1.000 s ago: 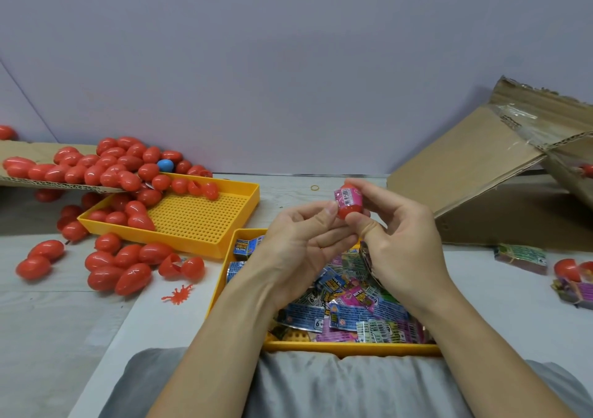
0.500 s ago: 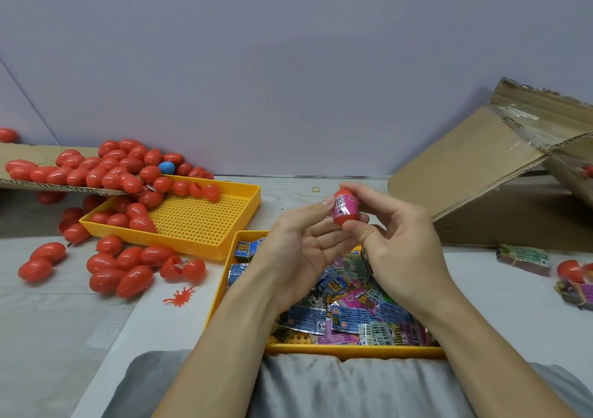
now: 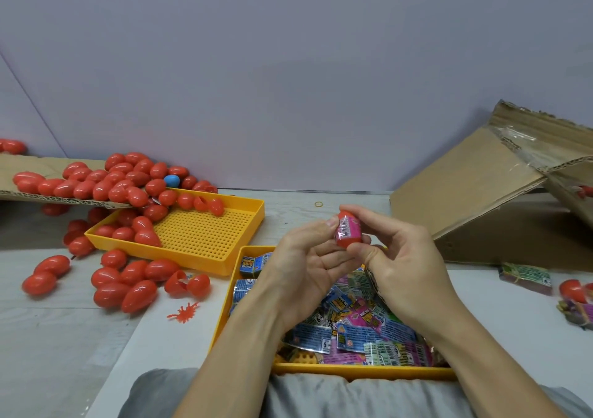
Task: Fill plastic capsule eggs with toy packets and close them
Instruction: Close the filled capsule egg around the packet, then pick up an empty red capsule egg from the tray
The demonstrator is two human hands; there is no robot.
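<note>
My two hands meet above the near yellow tray (image 3: pixel 226 315), which holds several colourful toy packets (image 3: pixel 349 331). Between them is a red capsule egg (image 3: pixel 348 233) with a pink packet showing through it. My right hand (image 3: pixel 401 266) pinches the egg between thumb and fingers. My left hand (image 3: pixel 305 263) lies palm up beside it, its thumb tip pressing on the egg's left side. A heap of red eggs (image 3: pixel 128 186) spills from a cardboard flap into the far yellow tray (image 3: pixel 208 234). An open egg (image 3: pixel 187 284) lies on the table.
A red rubber spider toy (image 3: pixel 183 313) lies left of the near tray. A large cardboard box (image 3: pixel 475 199) leans at the right. A green packet (image 3: pixel 524 276) and a red egg with packets (image 3: pixel 576 299) lie at the far right. A rubber band (image 3: pixel 318 204) lies near the wall.
The egg has turned in my fingers and its halves have come together over the pink packet. Both hands stayed above the near tray.
</note>
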